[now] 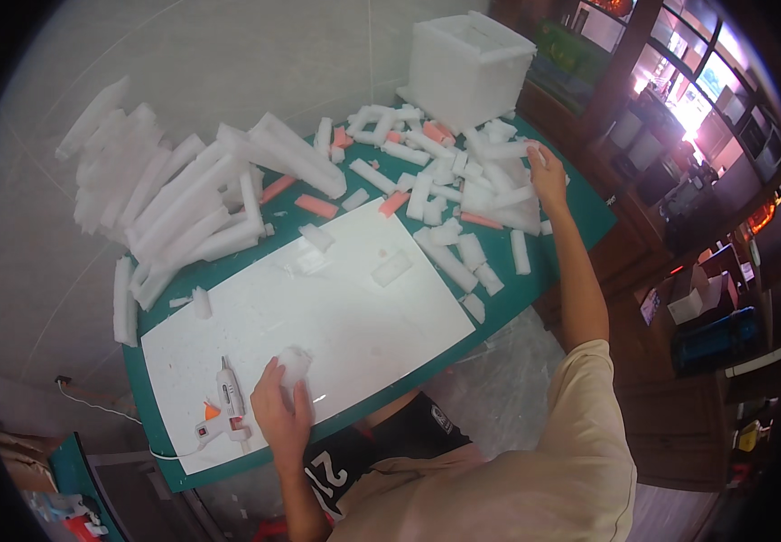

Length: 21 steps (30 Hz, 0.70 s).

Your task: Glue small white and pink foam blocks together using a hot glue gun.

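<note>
At its fingertips, the left hand (285, 408) pinches a foam chunk (295, 362); the right hand's (547, 172) grip is unclear

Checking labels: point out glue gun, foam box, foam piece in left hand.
Glue gun (230, 392): head view, on its white body.
Foam box (463, 83): head view, on its outer wall.
Foam piece (295, 362): head view, on its exposed middle.

Right hand (548, 176) far out, arm (582, 289) extended — left hand (282, 414) (thumb (301, 402) apart) closer in.
</note>
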### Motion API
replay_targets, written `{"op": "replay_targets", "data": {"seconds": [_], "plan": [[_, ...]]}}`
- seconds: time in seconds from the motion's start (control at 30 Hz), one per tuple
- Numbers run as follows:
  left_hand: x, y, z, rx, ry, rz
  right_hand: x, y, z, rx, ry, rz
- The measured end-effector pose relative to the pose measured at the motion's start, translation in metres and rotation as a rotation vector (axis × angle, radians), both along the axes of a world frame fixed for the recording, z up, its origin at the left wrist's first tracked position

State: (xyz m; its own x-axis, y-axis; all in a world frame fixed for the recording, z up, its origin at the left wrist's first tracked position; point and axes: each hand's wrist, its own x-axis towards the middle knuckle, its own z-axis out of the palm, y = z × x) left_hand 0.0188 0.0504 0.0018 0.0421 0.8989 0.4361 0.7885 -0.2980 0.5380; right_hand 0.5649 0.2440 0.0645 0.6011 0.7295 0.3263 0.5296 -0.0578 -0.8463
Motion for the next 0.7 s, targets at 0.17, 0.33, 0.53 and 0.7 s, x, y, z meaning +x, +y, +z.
{"op": "replay_targets", "data": {"seconds": [0.17, 0.33, 0.53, 0.7], "plan": [[-0.001, -0.001, 0.001, 0.003, 0.011, 0.006, -0.01, -0.003, 0.006, -0.158, 0.013, -0.016], [-0.001, 0.0, 0.002, 0.016, 0.002, 0.0, 0.02, 0.006, -0.026, -0.054, -0.471, 0.048], [0.0, -0.001, 0.003, 0.024, 0.012, -0.003, 0.018, -0.013, -0.019, -0.147, -0.654, 0.081], [-0.002, 0.001, 0.0, 0.032, 0.001, -0.004, 0.019, -0.029, 0.002, -0.236, -0.036, 0.228]]}}
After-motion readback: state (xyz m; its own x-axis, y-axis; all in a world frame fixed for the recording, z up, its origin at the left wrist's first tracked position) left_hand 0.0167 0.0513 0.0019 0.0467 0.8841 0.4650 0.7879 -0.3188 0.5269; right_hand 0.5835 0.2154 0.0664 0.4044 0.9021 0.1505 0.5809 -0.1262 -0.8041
